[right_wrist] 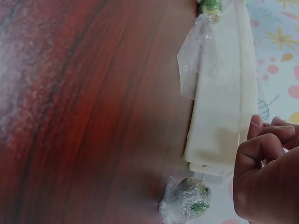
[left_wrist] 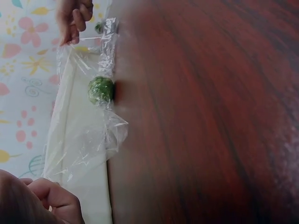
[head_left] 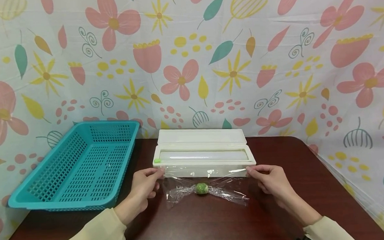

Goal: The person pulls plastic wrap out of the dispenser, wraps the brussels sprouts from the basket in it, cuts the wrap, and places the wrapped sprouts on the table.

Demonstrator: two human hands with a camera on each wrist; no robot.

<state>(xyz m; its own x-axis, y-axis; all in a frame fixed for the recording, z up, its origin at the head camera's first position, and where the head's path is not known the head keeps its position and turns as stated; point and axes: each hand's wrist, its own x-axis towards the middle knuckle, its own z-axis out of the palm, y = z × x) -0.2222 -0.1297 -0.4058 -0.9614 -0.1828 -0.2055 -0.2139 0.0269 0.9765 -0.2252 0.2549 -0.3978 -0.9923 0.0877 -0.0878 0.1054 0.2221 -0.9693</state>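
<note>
A sheet of clear cling film (head_left: 188, 171) stretches across the front of a white dispenser box (head_left: 204, 173). My left hand (head_left: 143, 189) pinches the film's left side between thumb and fingers. At the other side, my right hand (head_left: 275, 182) pinches it the same way. Just in front of the box lies a small round green vegetable (head_left: 201, 188), with crinkled film spreading out to both sides of it. The left wrist view shows the vegetable (left_wrist: 101, 90) under shiny film. Its exact kind is unclear.
The box lid (head_left: 200, 136) stands raised at the back, with a film roll (head_left: 203, 155) inside and a green slider (head_left: 157, 160) at left. A teal basket (head_left: 117, 182) stands left. Another film-wrapped green item (right_wrist: 194, 198) lies beyond the box's right end. A flowered cloth (head_left: 185, 109) hangs behind.
</note>
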